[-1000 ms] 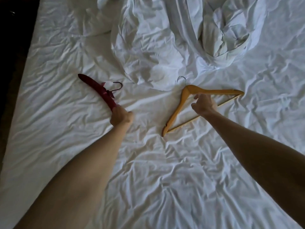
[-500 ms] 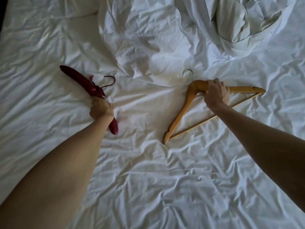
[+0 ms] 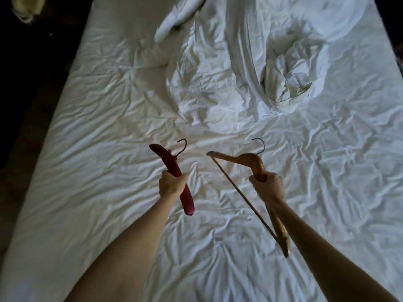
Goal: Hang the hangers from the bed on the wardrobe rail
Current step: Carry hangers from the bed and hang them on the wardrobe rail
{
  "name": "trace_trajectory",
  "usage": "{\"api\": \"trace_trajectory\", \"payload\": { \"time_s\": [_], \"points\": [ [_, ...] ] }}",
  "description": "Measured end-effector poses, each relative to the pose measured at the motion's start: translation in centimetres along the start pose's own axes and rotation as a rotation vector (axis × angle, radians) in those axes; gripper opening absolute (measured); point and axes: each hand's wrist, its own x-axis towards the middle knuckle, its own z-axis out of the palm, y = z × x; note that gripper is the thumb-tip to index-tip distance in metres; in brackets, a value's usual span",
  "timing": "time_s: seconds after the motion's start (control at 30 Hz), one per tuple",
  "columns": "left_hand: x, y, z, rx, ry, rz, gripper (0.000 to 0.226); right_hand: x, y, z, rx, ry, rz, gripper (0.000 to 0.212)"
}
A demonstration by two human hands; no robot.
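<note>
Both hands are closed around hangers and hold them up off the bed. The left hand (image 3: 172,185) wraps its fingers round the lower half of a dark red padded hanger with a thin dark metal hook (image 3: 172,168), gripping one arm of it so the hook points up and away, towards the head of the bed. The right hand (image 3: 268,188) is curled round the near shoulder of a honey-coloured wooden hanger with a trouser bar and a dark wire hook (image 3: 246,159); the far shoulder juts towards the red hanger and the near tip hangs below the wrist, beside the forearm. Gripping each by an arm rather than by the hook leaves both hooks free, which looks suited to carrying them and slipping them straight over a rail. The two hangers are near each other but apart, over the middle of the mattress, nearer its foot edge than its head.

Below them lies a crumpled white fitted sheet (image 3: 109,192), deeply creased. A bunched white duvet (image 3: 250,73) is heaped towards the head of the bed, right of centre, with a white pillow (image 3: 178,16) beyond it. Dark floor runs along the bed's left edge, and a pale, blurred object (image 3: 24,7) sits at the far left corner of the view. No wardrobe or rail is in view.
</note>
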Motion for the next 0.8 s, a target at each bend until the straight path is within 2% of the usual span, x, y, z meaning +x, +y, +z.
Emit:
{"api": "trace_trajectory", "payload": {
  "time_s": [0.17,0.33,0.47,0.63,0.8],
  "points": [
    [-9.3,-0.3,-2.3,-0.187,-0.108,0.117,0.046,-9.0,-5.3,-2.8,0.178,-0.150,-0.082,0.019],
    [-18.5,0.1,-5.4,-0.361,-0.187,0.257,0.031,-16.5,-7.6,-6.6,0.335,-0.167,-0.182,0.023],
    [-24.7,-0.1,-8.1,-0.444,-0.195,0.316,0.025,-21.3,-8.1,-9.3,0.406,-0.206,-0.278,0.013],
    [-31.9,-1.6,-11.6,-0.521,-0.097,0.348,0.022,-26.3,-9.7,-12.5,0.405,-0.278,-0.435,0.015],
    [-37.9,-4.1,-15.9,-0.644,0.087,0.345,0.020,-31.3,-13.1,-14.1,0.392,-0.389,-0.641,0.015]
  ]
}}
